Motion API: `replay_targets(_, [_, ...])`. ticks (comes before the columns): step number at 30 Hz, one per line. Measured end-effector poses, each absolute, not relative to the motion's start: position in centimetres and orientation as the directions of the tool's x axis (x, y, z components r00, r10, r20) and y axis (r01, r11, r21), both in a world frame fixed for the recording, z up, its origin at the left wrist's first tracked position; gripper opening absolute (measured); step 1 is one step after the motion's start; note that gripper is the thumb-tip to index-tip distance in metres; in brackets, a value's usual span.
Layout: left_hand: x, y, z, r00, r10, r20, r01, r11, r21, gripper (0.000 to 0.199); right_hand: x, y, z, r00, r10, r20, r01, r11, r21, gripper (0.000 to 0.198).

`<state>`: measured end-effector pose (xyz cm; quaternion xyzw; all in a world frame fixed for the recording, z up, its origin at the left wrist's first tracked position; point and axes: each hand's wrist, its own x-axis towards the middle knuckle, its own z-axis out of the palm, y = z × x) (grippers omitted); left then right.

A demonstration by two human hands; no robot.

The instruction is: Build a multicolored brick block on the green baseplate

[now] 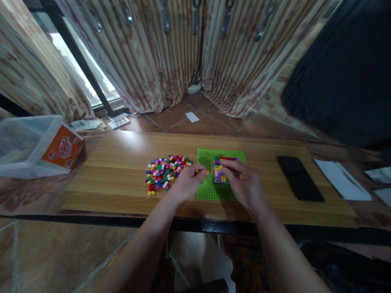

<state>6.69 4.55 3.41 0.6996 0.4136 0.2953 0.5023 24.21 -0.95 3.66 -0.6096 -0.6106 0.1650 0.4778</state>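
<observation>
A green studded baseplate point(206, 191) lies flat on the wooden table point(122, 179). On it stands a small multicoloured block of stacked bricks point(218, 171). My right hand point(244, 185) rests over that block, fingers touching its top and near side. My left hand point(187, 183) sits at the baseplate's left edge, with thumb and forefinger pinched on a small orange brick point(207, 172). A loose pile of small coloured bricks point(165, 170) lies just left of my left hand.
A black phone point(299, 178) lies to the right of the baseplate, with white papers point(342, 179) beyond it. A clear plastic box with an orange label point(39, 146) stands at the far left. Curtains point(171, 53) hang behind the table, and a dark cloth point(345, 77) at the right.
</observation>
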Motion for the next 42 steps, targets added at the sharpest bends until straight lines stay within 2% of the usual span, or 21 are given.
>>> replay_targets(5, [6.7,4.5,3.4,0.486,0.873,-0.035,0.242,-0.097,0.965,0.024,24.2,-1.1,4.2,0.103,0.903,0.417,0.675,0.245,-0.696,0.024])
replay_targets(15, [6.7,4.5,3.4,0.486,0.874,-0.007,0.28,-0.148,0.949,0.021,24.2,-0.9,3.7,-0.069,0.893,0.445,0.86,0.28,-0.428,0.017])
replay_targets(19, [6.8,4.5,3.4,0.465,0.884,-0.034,0.234,-0.086,0.969,0.022,24.0,-0.9,3.5,-0.082,0.884,0.461,0.898,0.266,-0.35,0.017])
replay_targets(21, [6.8,4.5,3.4,0.451,0.891,-0.041,0.21,-0.062,0.976,0.021,24.0,-0.8,3.3,-0.066,0.879,0.472,0.899,0.258,-0.355,0.016])
replay_targets(30, [7.6,4.2,2.9,0.383,0.92,-0.087,0.042,0.076,0.996,0.015,24.1,-0.5,2.8,0.103,0.848,0.52,0.82,0.224,-0.527,0.007])
replay_targets(42, [9.1,3.8,2.5,0.411,0.909,-0.074,-0.043,0.1,0.994,0.014,25.1,-0.9,2.8,0.004,0.876,0.482,0.81,0.28,-0.515,0.011])
